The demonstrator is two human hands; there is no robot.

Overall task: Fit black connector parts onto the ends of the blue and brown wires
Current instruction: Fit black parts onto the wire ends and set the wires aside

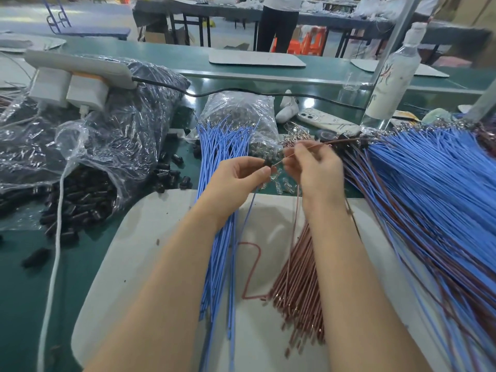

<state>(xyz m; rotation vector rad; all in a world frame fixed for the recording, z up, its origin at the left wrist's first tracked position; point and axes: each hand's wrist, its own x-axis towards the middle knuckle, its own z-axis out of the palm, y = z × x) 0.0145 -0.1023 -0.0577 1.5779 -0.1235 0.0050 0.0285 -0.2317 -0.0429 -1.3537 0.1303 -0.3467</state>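
My left hand (236,178) pinches a small black connector part (268,162) between thumb and fingers. My right hand (312,165) pinches a thin brown wire (285,157) whose end points into that connector. Under my left arm lies a bundle of blue wires (218,237); a bundle of brown wires (298,291) lies under my right arm. To the right is a big fan of blue and brown wires (429,197) with black connectors fitted on their far ends. Loose black connector parts (77,202) spill from a clear bag at the left.
A grey mat (134,264) covers the green bench in front of me. A second clear bag of small parts (241,114) sits behind the wires. A phone (324,120), a plastic bottle (394,73), a power strip (67,84) and a white cable (53,264) are nearby. A person stands at the back.
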